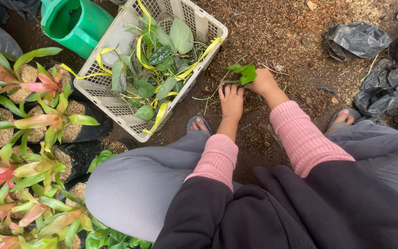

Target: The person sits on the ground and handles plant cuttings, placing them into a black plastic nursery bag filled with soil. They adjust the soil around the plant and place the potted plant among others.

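I squat over bare soil strewn with husks. My right hand (262, 83) grips a small green leafy cutting (244, 73) by its stem, just right of a white plastic crate (116, 103). My left hand (231, 101) rests flat on the ground beside it, fingers spread, touching the thin stems lying there. The crate holds several green leaf cuttings (160, 69) and loose yellow ribbon strips (140, 41). Pink knit cuffs cover both wrists.
A green watering can (74, 20) stands behind the crate. Potted red-and-green bromeliads (28, 138) in black bags fill the left side. Crumpled black plastic bags (369, 60) lie at the right. My sandalled feet (342, 119) rest on the soil.
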Demonstrator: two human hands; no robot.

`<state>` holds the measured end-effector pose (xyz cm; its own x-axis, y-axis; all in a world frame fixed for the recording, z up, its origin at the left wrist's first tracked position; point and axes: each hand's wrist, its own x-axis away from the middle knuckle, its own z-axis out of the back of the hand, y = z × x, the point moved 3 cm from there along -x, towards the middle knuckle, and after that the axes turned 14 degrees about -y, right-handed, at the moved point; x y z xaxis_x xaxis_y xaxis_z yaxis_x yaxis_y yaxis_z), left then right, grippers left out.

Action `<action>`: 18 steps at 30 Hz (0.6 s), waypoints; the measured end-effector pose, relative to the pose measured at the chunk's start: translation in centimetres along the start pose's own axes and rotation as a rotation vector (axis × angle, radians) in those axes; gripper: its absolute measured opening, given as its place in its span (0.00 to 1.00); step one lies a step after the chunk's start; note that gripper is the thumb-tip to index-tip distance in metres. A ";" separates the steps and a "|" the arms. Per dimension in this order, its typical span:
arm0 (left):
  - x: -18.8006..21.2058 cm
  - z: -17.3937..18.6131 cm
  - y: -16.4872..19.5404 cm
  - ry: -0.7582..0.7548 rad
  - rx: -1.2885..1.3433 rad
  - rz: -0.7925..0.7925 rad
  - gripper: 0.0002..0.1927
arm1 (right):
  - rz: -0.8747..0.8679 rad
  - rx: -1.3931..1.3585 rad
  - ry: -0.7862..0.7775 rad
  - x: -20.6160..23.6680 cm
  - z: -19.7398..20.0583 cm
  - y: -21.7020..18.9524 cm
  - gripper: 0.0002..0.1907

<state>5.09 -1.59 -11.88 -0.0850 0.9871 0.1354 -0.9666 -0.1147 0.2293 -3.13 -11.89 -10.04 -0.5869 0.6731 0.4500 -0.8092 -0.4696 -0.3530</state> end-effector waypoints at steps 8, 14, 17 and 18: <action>-0.1 0.2 0.6 0.025 0.040 -0.038 0.13 | -0.042 -0.169 0.279 0.7 -0.6 -0.5 0.10; 0.2 0.5 0.3 -0.036 0.055 0.032 0.13 | 0.040 -0.041 0.046 0.0 -0.2 -0.2 0.12; 0.1 0.7 0.3 0.042 0.105 -0.006 0.13 | -0.074 -0.092 0.061 -0.3 -0.5 0.3 0.11; 0.1 0.7 0.3 0.052 0.076 -0.001 0.12 | -0.137 -0.170 0.106 -0.2 -0.6 0.4 0.11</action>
<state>4.96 -1.63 -11.13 -0.0979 0.9915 0.0855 -0.9456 -0.1195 0.3026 -3.32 -11.89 -10.80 -0.4586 0.7841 0.4181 -0.8599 -0.2728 -0.4315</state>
